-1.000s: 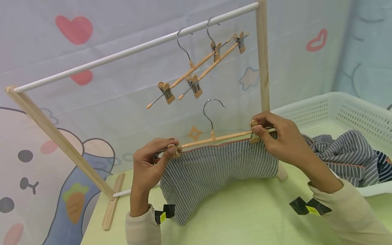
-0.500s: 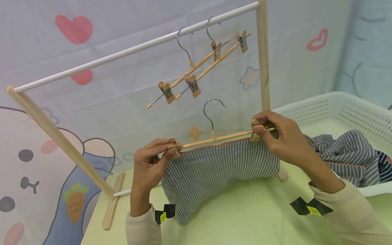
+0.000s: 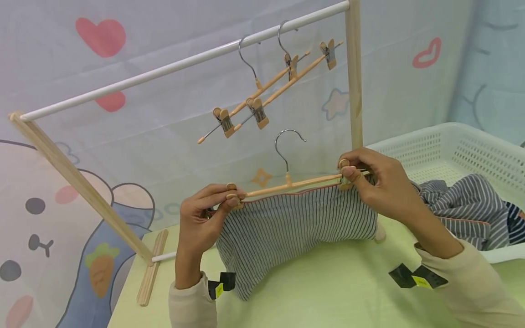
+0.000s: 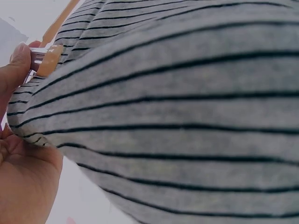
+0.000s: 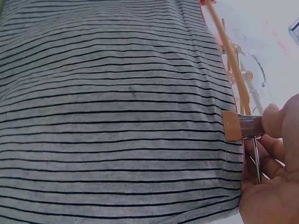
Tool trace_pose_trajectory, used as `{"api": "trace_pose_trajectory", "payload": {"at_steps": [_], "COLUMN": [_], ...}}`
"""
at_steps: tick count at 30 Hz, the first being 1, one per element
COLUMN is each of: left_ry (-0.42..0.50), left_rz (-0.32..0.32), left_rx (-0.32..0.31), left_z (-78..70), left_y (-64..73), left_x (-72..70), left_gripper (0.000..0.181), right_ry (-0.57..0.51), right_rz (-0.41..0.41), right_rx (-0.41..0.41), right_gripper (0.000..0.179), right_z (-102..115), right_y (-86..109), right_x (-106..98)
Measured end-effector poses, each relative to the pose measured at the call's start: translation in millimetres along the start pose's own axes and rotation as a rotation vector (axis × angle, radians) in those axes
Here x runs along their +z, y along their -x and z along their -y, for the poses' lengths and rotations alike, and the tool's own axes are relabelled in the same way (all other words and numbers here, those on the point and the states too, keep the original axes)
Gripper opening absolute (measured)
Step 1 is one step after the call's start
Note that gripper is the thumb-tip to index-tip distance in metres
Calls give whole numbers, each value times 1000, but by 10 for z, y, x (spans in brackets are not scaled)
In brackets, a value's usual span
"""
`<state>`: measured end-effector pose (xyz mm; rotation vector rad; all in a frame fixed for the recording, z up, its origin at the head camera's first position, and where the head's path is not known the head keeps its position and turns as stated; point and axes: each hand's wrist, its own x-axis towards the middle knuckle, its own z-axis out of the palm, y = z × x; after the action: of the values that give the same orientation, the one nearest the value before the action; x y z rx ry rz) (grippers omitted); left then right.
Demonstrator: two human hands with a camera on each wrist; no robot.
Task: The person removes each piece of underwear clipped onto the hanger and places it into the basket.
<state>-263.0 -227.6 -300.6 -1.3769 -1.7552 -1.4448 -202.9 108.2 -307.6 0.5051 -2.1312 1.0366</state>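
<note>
A grey garment with dark stripes (image 3: 295, 218) hangs by its red-edged top from a clip hanger (image 3: 311, 182) with a metal hook. At the hanger's left end, my left hand (image 3: 201, 223) pinches a clip (image 4: 50, 60) between thumb and fingers. My right hand (image 3: 381, 184) pinches the other clip (image 5: 231, 126) in the same way. In both wrist views, the clips' tan jaws lie on the striped cloth near its top edge. The lower part of the garment droops over the table. Cloth fills most of the left wrist view.
Behind the hands stands a rack with a white rail (image 3: 184, 60) and wooden posts (image 3: 353, 77). Two bare clip hangers (image 3: 268, 89) hang from it. At the right, a white basket (image 3: 426, 136) holds more striped clothes (image 3: 467, 209). The table (image 3: 320, 291) is pale green.
Both hands keep their grip on the clips and barely move. One bare hanger on the rail turns slightly. The head view shifts a little.
</note>
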Motion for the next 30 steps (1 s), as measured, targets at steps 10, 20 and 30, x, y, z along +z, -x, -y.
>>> {"api": "trace_pose_trajectory", "payload": {"at_steps": [10, 20, 30], "left_ry": [81, 104, 107], "left_rz": [3, 9, 20], "left_rx": [35, 16, 10], "left_z": [-13, -26, -20], "left_y": [17, 16, 10], "left_x": [-22, -30, -33], "left_gripper": [21, 24, 26], "right_ry": [-41, -62, -70], "right_rz": [-2, -45, -84], "right_rx": [29, 40, 27], "right_gripper": [10, 11, 10], "right_z": [53, 65, 58], "right_y": [-12, -16, -9], "right_x": [6, 32, 44]}}
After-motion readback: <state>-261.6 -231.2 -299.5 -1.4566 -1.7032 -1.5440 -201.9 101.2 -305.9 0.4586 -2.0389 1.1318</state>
